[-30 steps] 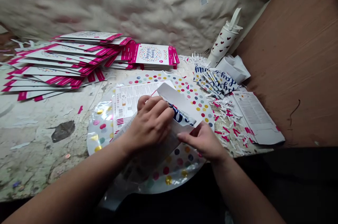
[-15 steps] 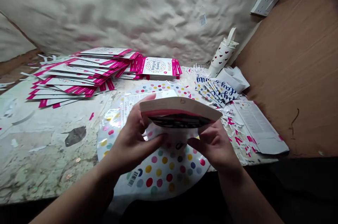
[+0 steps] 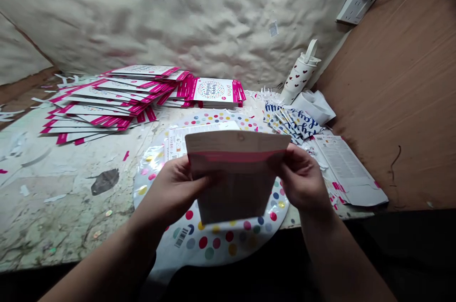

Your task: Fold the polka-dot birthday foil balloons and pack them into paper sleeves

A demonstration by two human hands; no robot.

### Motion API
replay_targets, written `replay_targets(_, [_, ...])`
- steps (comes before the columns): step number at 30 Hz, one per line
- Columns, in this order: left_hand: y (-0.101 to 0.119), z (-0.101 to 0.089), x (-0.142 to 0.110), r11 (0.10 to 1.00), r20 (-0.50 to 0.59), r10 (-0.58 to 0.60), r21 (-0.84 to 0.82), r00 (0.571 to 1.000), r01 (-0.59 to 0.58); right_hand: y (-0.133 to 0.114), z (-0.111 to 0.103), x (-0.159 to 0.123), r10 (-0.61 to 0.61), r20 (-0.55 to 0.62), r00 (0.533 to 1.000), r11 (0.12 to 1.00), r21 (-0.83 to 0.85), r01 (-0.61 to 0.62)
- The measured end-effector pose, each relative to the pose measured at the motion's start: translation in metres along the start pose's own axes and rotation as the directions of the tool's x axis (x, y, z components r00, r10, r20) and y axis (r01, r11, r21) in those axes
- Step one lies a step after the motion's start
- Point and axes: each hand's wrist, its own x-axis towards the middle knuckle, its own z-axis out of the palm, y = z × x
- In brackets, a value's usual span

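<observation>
A flat cardboard packet (image 3: 235,197) with a pink band and a small hole near its top edge is held up in front of me. My left hand (image 3: 171,185) grips its left side, thumb across the near face. On the opposite side my right hand (image 3: 306,181) pinches the upper corner. Below the packet lies a flat round foil balloon (image 3: 221,250) with coloured dots and a barcode. A printed white sheet (image 3: 224,126) rests on the balloon, partly covered by the packet. The packet's far face is hidden.
Pink-and-white packets (image 3: 103,95) are piled at the back left, beside a neater stack (image 3: 213,90). Folded printed foils (image 3: 288,121), a heart-patterned tumbler (image 3: 301,76) and a flattened carton (image 3: 351,169) are at right. A power strip (image 3: 356,5) is on the wall.
The packet has turned from showing its bowed, open mouth to showing its flat near face. My right hand has moved up to its upper corner; my left hand still holds its left side.
</observation>
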Motion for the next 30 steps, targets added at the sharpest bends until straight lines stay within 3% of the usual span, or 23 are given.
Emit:
replay_targets(2, [-0.007, -0.003, 0.003, 0.993, 0.060, -0.120, -0.005, 0.991, 0.120, 0.004, -0.009, 0.014, 0.059, -0.015, 0.998, 0.989, -0.135, -0.061])
replay_targets(4, [-0.021, -0.002, 0.007, 0.975, 0.046, -0.222, -0.018, 0.974, 0.223, 0.013, -0.013, 0.022, 0.065, -0.082, 0.994, 0.922, -0.377, -0.092])
replay_targets(6, [-0.039, 0.002, 0.007, 0.943, 0.012, -0.328, -0.060, 0.945, 0.328, 0.023, -0.008, 0.021, -0.074, -0.066, 0.995, 0.774, -0.633, 0.015])
replay_targets(8, [-0.054, 0.009, 0.005, 0.915, -0.003, -0.394, -0.094, 0.919, 0.392, 0.033, 0.005, 0.010, -0.188, 0.119, 0.975, 0.609, -0.765, 0.211])
replay_targets(11, [-0.065, 0.018, -0.002, 0.922, -0.017, -0.378, -0.092, 0.926, 0.375, 0.039, 0.026, -0.011, -0.182, 0.343, 0.922, 0.504, -0.772, 0.387])
replay_targets(14, [-0.065, 0.022, -0.006, 0.945, -0.029, -0.325, -0.052, 0.945, 0.323, 0.040, 0.038, -0.020, -0.182, 0.371, 0.911, 0.463, -0.785, 0.412])
replay_targets(18, [-0.063, 0.021, -0.008, 0.957, -0.034, -0.288, 0.006, 0.957, 0.289, 0.040, 0.038, -0.017, -0.182, 0.403, 0.897, 0.405, -0.801, 0.442])
replay_targets(24, [-0.063, 0.018, -0.008, 0.946, 0.005, -0.324, 0.012, 0.946, 0.323, 0.037, 0.030, -0.014, -0.143, 0.375, 0.916, 0.535, -0.750, 0.390])
replay_targets(26, [-0.063, 0.019, -0.008, 0.945, -0.002, -0.325, 0.030, 0.946, 0.325, 0.038, 0.036, -0.017, -0.160, 0.422, 0.892, 0.447, -0.775, 0.447])
replay_targets(30, [-0.060, 0.022, -0.006, 0.940, -0.011, -0.337, 0.051, 0.941, 0.337, 0.048, 0.048, -0.021, -0.218, 0.448, 0.867, 0.188, -0.853, 0.487])
